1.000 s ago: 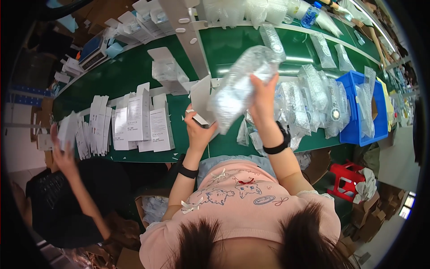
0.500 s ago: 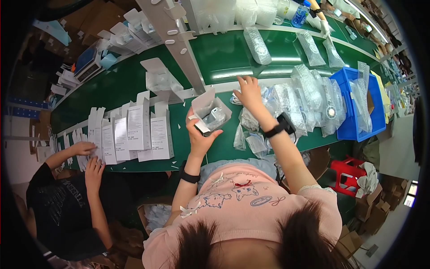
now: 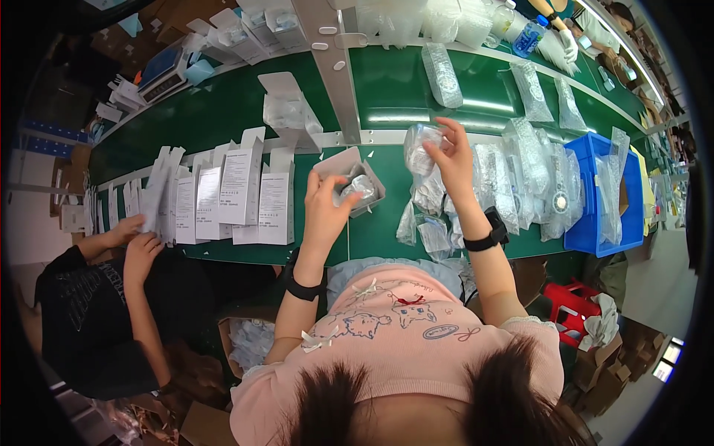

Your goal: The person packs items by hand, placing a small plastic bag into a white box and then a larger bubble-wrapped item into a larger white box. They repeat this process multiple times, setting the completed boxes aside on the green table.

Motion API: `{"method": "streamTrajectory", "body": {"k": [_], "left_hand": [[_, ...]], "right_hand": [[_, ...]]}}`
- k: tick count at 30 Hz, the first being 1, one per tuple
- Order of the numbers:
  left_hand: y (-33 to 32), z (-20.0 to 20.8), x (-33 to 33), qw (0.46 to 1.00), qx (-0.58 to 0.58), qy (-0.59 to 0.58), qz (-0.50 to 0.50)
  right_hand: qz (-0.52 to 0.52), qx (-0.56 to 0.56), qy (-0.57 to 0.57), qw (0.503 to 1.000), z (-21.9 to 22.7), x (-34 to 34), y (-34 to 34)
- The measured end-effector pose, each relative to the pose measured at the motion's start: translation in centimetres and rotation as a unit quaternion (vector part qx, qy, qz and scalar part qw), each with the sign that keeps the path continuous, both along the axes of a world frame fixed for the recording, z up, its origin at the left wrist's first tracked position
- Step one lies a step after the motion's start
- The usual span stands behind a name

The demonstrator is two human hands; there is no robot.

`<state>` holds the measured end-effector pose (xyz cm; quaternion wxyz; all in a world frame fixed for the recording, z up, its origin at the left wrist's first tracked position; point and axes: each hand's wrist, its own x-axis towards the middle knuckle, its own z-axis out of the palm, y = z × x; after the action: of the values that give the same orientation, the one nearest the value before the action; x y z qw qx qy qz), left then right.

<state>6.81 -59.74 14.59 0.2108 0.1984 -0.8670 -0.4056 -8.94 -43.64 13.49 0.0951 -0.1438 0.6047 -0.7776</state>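
An open white box (image 3: 349,165) is in front of me at the table's middle, tilted, its opening facing up. Inside it lies a device in a clear bag (image 3: 363,186). My left hand (image 3: 329,208) reaches over the box's near left side, its fingers and thumb curled at the bagged device. My right hand (image 3: 455,160) is raised to the right of the box, pinching a clear plastic bag (image 3: 421,152) with contents I cannot make out. Below that hand lie more clear bags (image 3: 435,236), next to a row of bubble-wrap pouches (image 3: 491,175).
Upright white boxes (image 3: 238,186) stand in a row to the left, where a co-worker's hands (image 3: 137,245) handle some. Another open box (image 3: 290,111) stands behind. A metal post (image 3: 331,74) rises at the back. To the right is a blue crate (image 3: 595,241).
My right hand has lifted a clear bag from the pile. My left hand has shifted from gripping the box's outside to reaching inside it. The view has turned slightly.
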Motion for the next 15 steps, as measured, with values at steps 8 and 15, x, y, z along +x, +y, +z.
{"method": "streamTrajectory", "body": {"k": [8, 15], "left_hand": [[-1.2, -1.3, -0.6, 1.0, 0.002, 0.014, 0.021], [-2.2, -2.2, -0.3, 0.996, 0.08, 0.007, 0.038]], "right_hand": [[0.062, 0.041, 0.225, 0.972, 0.9, 5.3, -2.4], [0.225, 0.277, 0.569, 0.741, 0.8, 5.8, -3.6]]}}
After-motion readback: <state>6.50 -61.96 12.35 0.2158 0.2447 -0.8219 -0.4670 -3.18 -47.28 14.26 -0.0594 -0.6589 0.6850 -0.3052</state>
